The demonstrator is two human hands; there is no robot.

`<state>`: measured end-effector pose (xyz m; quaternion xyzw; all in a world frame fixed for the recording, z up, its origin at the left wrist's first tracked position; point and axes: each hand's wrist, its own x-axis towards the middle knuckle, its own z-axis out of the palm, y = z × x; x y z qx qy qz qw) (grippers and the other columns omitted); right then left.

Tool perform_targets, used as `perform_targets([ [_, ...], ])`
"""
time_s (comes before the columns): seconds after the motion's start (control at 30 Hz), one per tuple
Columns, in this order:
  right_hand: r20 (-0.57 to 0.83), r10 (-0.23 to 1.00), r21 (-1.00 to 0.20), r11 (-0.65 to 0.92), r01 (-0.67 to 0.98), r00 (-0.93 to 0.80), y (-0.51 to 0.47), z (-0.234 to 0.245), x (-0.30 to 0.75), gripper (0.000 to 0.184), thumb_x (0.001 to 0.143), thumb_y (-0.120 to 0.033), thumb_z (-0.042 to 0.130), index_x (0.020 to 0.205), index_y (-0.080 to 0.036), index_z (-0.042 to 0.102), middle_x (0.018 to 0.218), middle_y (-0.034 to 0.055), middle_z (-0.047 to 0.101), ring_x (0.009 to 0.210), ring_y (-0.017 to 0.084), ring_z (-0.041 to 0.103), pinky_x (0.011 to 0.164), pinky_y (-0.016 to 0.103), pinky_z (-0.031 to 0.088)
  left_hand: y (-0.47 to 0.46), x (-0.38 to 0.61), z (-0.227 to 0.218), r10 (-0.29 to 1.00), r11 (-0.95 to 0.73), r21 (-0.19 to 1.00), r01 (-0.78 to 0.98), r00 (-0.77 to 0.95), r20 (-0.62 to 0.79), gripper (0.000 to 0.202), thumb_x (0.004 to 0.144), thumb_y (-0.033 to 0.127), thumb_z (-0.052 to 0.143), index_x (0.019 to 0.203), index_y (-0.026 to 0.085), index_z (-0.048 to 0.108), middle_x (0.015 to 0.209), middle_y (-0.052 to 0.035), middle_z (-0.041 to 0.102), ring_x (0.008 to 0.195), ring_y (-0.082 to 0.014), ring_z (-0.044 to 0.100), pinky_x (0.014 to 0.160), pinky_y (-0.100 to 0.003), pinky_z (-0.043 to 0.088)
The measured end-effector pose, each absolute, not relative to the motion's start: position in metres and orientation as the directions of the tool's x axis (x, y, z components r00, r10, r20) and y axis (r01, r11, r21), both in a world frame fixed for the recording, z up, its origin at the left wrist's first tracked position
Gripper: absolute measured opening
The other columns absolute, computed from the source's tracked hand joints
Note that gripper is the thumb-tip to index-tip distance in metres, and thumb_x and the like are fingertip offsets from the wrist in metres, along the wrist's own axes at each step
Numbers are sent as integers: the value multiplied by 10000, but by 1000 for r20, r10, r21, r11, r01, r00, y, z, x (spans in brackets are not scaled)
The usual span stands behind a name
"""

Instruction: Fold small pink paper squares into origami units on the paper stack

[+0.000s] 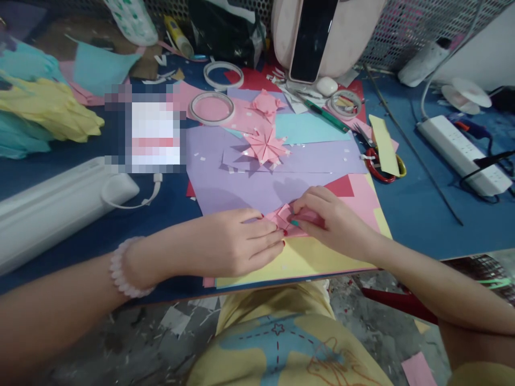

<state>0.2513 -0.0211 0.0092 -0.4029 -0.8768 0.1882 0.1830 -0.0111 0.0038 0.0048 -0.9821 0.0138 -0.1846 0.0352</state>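
Observation:
A small folded pink paper piece [287, 221] lies on a yellow sheet [306, 260] at the table's near edge. My left hand [237, 242] lies flat beside it, fingertips pressing its left edge, fingers held together. My right hand [330, 217] covers its right side, thumb and fingers pinching a fold. Farther back on the purple sheet [237, 187] sit a finished pink paper star [265, 146] and another pink folded piece [266, 103].
Two tape rolls [212, 107] and red-handled scissors [380, 163] lie among coloured sheets. A white power strip [462, 155] with cables is at right, a white roll [52, 206] at left, a phone on a pink stand [316, 37] behind. Yellow folded paper [52, 110] sits far left.

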Motion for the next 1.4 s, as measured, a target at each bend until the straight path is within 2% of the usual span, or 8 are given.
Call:
perform_targets([
  [0.3,193,764,-462,624,630,-616,-22,8,251,138,936,-87,537,935,-223,561,884,48,627,831,209,578,725,313,469,10,-13,6,34,-997,-45,55,926,377,438,1066,65,339,1116,193,755,1092,-78,798,970,-188,736,868,-331,537],
  [0.6,253,734,-391,673,627,-630,-24,3,252,101,986,-143,531,991,-213,604,946,76,651,876,225,610,765,351,522,8,-11,-6,70,-997,-12,80,928,367,392,1091,98,336,1205,180,701,1166,-77,770,1145,-199,686,987,-351,486],
  [0.67,283,723,-328,690,645,-630,-25,3,252,93,1006,-168,537,993,-204,621,968,88,661,894,230,615,774,362,530,7,-11,-8,94,-995,15,95,927,363,369,1093,115,346,1224,168,687,1211,-82,755,1184,-210,671,1001,-350,479],
  [0.77,367,670,-122,722,681,-645,-30,5,252,104,1023,-194,558,1005,-201,660,1096,119,699,974,249,636,805,396,536,6,-12,-11,96,-995,36,89,925,368,333,1075,110,403,1274,152,667,1273,-92,734,1230,-221,646,1021,-363,471],
  [0.83,423,575,23,766,643,-700,-36,8,254,119,1023,-168,570,1019,-190,687,1140,118,731,1044,251,665,828,393,552,7,-12,-12,97,-995,45,87,923,371,337,1075,103,400,1270,154,671,1291,-82,733,1252,-214,633,1033,-357,462],
  [0.9,432,472,86,827,556,-769,-44,11,255,149,1025,-125,561,1045,-155,706,1080,99,774,1072,224,703,858,357,587,9,-11,-13,106,-994,60,90,919,379,357,1090,112,366,1249,165,680,1304,-68,730,1267,-200,624,1054,-345,448],
  [1.13,350,515,78,817,572,-782,-74,11,255,239,1044,-148,523,1108,-79,743,1116,143,807,1101,247,768,913,366,671,7,-8,-9,99,-995,47,88,895,435,445,1122,130,263,1202,137,701,1304,-70,731,1221,-190,646,1078,-351,435],
  [1.4,348,559,92,778,621,-752,-81,8,249,312,1064,-151,460,1118,-54,752,1131,162,800,1098,267,772,886,375,678,7,-8,-11,85,-996,21,84,918,387,409,1111,146,319,1243,154,705,1312,-74,736,1237,-170,665,1134,-330,429],
])
